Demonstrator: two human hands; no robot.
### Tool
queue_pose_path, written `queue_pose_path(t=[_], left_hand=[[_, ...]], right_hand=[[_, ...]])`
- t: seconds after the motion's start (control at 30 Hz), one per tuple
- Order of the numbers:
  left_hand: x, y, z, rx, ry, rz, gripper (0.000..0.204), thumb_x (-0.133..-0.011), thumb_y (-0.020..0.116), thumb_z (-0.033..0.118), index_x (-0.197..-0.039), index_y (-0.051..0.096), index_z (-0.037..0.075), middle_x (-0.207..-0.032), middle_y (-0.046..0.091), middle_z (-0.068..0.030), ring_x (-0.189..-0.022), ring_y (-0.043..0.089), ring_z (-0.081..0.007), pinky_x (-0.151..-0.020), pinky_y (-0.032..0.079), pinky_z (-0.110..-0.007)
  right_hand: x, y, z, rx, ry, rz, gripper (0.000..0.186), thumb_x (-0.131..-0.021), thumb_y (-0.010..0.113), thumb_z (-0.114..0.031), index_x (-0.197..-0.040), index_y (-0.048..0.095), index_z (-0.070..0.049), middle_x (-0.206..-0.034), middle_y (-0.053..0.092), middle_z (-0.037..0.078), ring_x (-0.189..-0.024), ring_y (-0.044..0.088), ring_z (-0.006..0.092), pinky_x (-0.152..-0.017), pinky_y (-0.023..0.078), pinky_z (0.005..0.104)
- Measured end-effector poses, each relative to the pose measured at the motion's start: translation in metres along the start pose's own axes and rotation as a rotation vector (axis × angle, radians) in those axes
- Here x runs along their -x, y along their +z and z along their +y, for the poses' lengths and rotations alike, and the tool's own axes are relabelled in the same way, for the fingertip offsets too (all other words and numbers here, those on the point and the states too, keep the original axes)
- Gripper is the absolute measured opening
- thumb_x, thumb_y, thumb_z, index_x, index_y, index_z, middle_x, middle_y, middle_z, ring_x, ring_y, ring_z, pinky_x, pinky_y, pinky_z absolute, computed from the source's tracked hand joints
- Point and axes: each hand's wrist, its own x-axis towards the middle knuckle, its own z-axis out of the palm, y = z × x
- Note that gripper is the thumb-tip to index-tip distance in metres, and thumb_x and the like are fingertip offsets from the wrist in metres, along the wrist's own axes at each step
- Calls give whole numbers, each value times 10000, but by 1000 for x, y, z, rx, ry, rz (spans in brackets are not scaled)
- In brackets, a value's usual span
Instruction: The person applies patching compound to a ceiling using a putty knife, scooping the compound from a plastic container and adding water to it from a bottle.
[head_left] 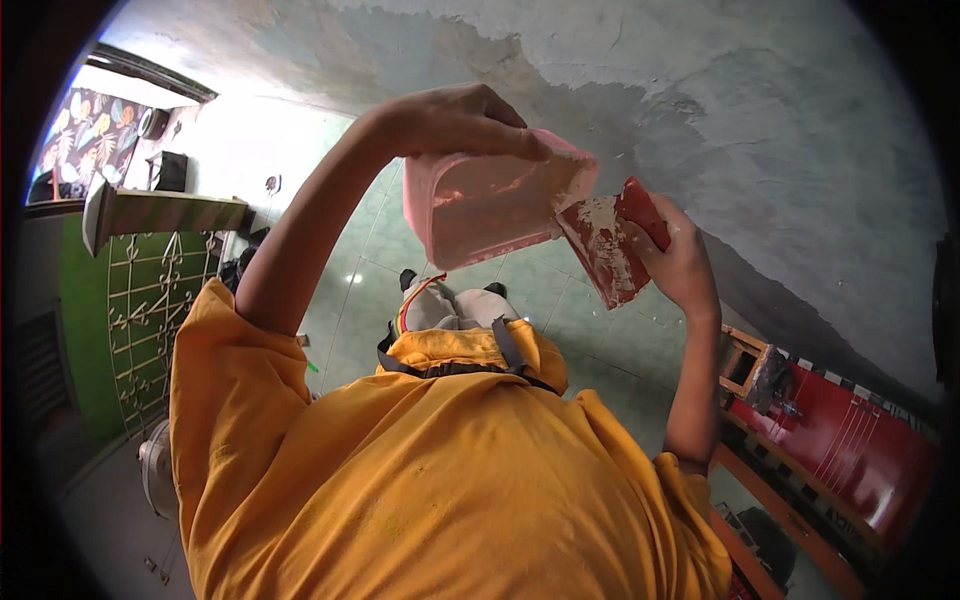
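My left hand (468,122) grips the upper rim of a pink plastic tub (480,205), which is tipped on its side with its open mouth facing me. Pale putty clings to the tub's right end, and smears show inside it. In my right hand (683,262) is a red putty scraper (606,250), its broad blade caked with cream-coloured putty. The blade's upper left corner meets the tub's right edge. Beyond both hands stands a grey wall (660,130) with darker, damp-looking patches; neither hand touches it.
Pale green floor tiles (350,235) lie beneath me, with my feet below the tub. On the left are a green wall, a cream metal grille (165,300) and a fan (158,468). A glossy red panel (840,440) and wooden frame stand at right.
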Motion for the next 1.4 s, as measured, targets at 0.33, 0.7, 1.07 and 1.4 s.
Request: queue_pose_path(t=[0.33, 0.7, 1.07, 1.4], left_hand=[[-38, 18, -58, 188, -196, -75, 639, -897, 670, 563, -1263, 737, 44, -1092, 759, -148, -959, 714, -217, -847, 570, -356], [-16, 37, -135, 458, -331, 185, 594, -954, 643, 512, -1267, 715, 13, -1142, 738, -144, -1004, 698, -203, -899, 550, -338], [-17, 19, -212, 848, 12, 310, 675, -1020, 604, 442, -1457, 516, -65, -1342, 630, -127, -1239, 580, -201, -1069, 442, -333], [-10, 87, -275, 1045, -52, 287, 703, -1026, 563, 440, -1511, 451, -56, -1397, 594, -134, -1252, 574, -209, -1055, 461, -345]], right_hand=[[3, 78, 58, -603, 284, -164, 333, -988, 699, -114, -1275, 624, 38, -1106, 713, 59, -986, 642, 108, -886, 531, 285], [4, 175, 44, -1472, 504, -262, 399, -1000, 660, -127, -1329, 566, 79, -1136, 694, 95, -973, 689, 138, -856, 575, 285], [-57, 197, 38, -1419, 283, 542, 397, -994, 665, -112, -1357, 537, -15, -1257, 627, 54, -1176, 620, 177, -1036, 508, 361], [-107, 153, 153, -734, 288, 1105, 366, -1045, 634, -237, -1310, 600, 13, -1284, 633, 80, -1179, 618, 186, -973, 520, 369]])
